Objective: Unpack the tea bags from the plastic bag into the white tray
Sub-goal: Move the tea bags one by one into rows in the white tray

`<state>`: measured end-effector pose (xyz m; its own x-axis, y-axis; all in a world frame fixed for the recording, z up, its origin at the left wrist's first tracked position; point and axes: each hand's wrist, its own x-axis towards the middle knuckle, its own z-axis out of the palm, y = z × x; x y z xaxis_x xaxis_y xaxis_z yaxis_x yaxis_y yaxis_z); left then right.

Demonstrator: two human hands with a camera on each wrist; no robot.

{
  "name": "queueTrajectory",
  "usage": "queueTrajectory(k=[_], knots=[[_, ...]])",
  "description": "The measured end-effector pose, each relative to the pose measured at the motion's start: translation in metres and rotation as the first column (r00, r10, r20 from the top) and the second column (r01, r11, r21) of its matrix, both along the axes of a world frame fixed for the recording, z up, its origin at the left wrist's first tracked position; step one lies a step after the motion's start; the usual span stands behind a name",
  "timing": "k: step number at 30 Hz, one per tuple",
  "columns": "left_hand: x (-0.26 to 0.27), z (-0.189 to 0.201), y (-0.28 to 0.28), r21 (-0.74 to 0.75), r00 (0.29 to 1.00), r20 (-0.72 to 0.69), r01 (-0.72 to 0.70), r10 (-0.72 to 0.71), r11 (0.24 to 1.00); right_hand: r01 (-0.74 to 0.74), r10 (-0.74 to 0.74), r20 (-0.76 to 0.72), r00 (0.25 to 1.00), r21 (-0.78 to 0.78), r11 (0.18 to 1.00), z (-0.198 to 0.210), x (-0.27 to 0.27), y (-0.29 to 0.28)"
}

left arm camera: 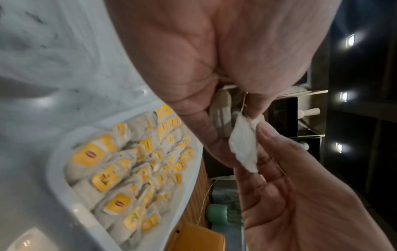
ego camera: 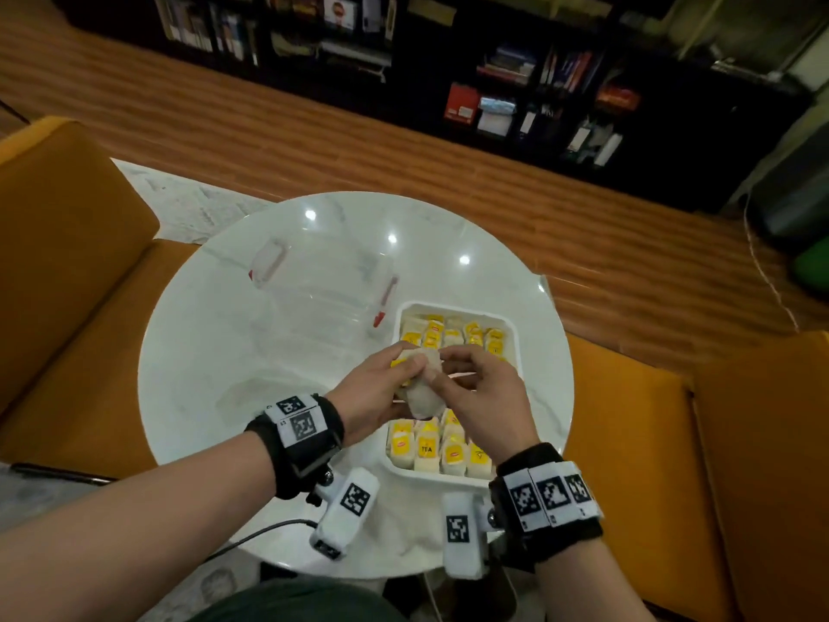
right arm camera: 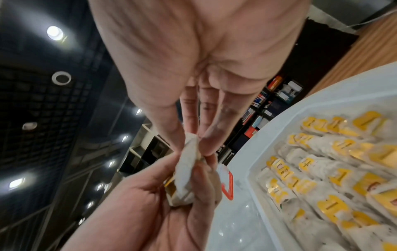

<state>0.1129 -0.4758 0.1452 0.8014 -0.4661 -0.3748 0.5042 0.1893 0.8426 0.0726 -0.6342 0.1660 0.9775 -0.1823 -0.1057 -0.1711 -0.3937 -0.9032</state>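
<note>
Two hands meet above the white tray [ego camera: 515,352], both on one small clump of tea bags [ego camera: 424,397]. Left hand [ego camera: 381,392]: grip clamped round the clump from below, fingers curled, yellow tags poking out btwn them. Right hand [ego camera: 477,388]: thumb + fingertips pinched together on the top corner of one pale tea bag [left arm camera: 243,146] in the clump; in the right wrist view same bag [right arm camera: 187,163] is stretched btwn both grips. Tray sits on the round white bench [ego camera: 215,352], right of centre, packed w/ rows of yellow-tagged bags [ego camera: 430,448]. A clear container w/ red clips [ego camera: 314,289] stands just left of and behind the tray. Plastic bag: can't make it out for sure.
</note>
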Motion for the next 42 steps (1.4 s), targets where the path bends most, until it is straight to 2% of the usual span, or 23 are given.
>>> queueTrajectory(k=[3, 6, 8, 15, 22, 27, 30, 38, 40, 42], knots=[[-0.001, 0.008, -0.021, -0.044, 0.998, 0.004, -0.055, 0.055, 0.998, 0.04, -0.038, -0.044, 0.998, 0.052, 0.998, 0.006, -0.009, -0.018], [-0.004, 0.014, -0.038, -0.083, 0.996, 0.001, -0.083, 0.084, 0.993, 0.057, -0.035, -0.104, 0.994, 0.217, 0.975, 0.008, -0.014, -0.031], [-0.005, 0.015, -0.045, -0.074, 0.997, 0.001, -0.075, 0.076, 0.994, 0.076, -0.053, -0.093, 0.994, 0.268, 0.96, 0.01, -0.016, -0.041], [-0.012, 0.014, -0.063, -0.054, 0.995, -0.029, -0.094, 0.093, 0.994, 0.081, -0.073, -0.038, 0.997, 0.276, 0.958, 0.012, -0.02, -0.075], [-0.023, 0.013, -0.077, -0.094, 0.997, -0.053, -0.056, 0.051, 0.994, 0.014, -0.011, -0.012, 1.0, 0.281, 0.96, 0.018, -0.016, -0.096], [-0.032, 0.008, -0.081, -0.092, 0.998, -0.002, -0.062, 0.062, 0.994, -0.043, 0.033, 0.044, 0.998, 0.242, 0.969, 0.021, -0.015, -0.1], [-0.035, 0.006, -0.082, -0.121, 0.993, -0.003, -0.114, 0.114, 0.986, -0.05, 0.051, 0.0, 0.999, 0.221, 0.974, 0.021, -0.017, -0.1], [-0.036, -0.001, -0.078, -0.066, 0.974, -0.097, -0.212, 0.205, 0.975, -0.081, 0.078, 0.029, 0.997, 0.133, 0.988, 0.023, -0.019, -0.109], [-0.034, -0.004, -0.075, -0.036, 0.965, -0.092, -0.25, 0.246, 0.967, -0.086, 0.084, 0.026, 0.996, 0.075, 0.994, 0.02, -0.023, -0.117], [-0.033, -0.006, -0.071, -0.011, 0.955, -0.097, -0.283, 0.28, 0.959, -0.13, 0.13, -0.007, 0.992, -0.094, 0.987, 0.005, -0.024, -0.126]])
